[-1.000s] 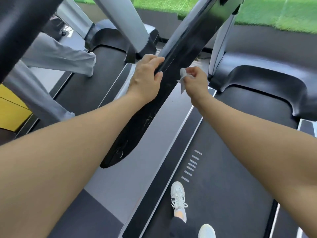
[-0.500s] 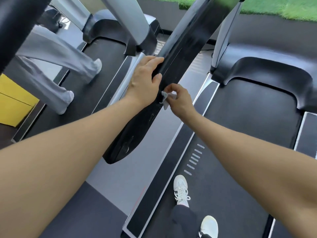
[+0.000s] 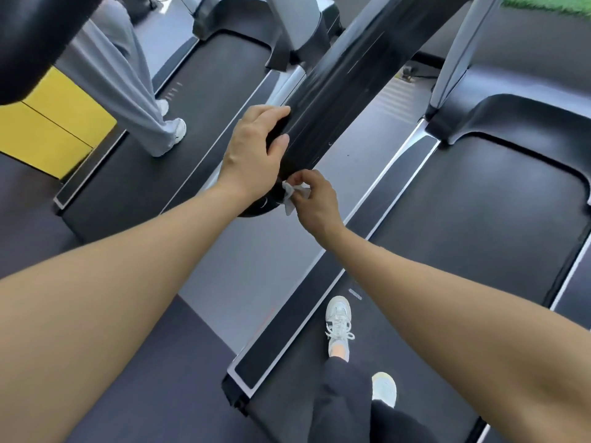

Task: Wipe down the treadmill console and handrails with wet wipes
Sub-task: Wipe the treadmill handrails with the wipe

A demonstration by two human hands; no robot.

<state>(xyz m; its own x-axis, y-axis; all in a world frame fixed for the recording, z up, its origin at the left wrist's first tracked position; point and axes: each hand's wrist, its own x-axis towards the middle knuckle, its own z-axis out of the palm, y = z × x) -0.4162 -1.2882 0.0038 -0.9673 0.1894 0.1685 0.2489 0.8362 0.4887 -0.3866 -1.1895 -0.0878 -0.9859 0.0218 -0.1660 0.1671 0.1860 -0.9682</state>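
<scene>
Black and glossy, the treadmill handrail [image 3: 345, 91] runs from the upper right of the frame down to its rounded end at centre; the left hand [image 3: 252, 155] grips it there, fingers curled over the top and thumb against its side; just below, the right hand [image 3: 315, 203] pinches a crumpled white wet wipe [image 3: 291, 196] against the rail's end; white sneakers [image 3: 339, 324] stand on the dark treadmill belt [image 3: 463, 225] at lower centre; a person in grey trousers [image 3: 128, 91] stands on the neighbouring treadmill at upper left.

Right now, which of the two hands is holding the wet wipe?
The right hand pinches the white wet wipe at the near end of the black handrail; the left hand only grips the rail, further up.
</scene>
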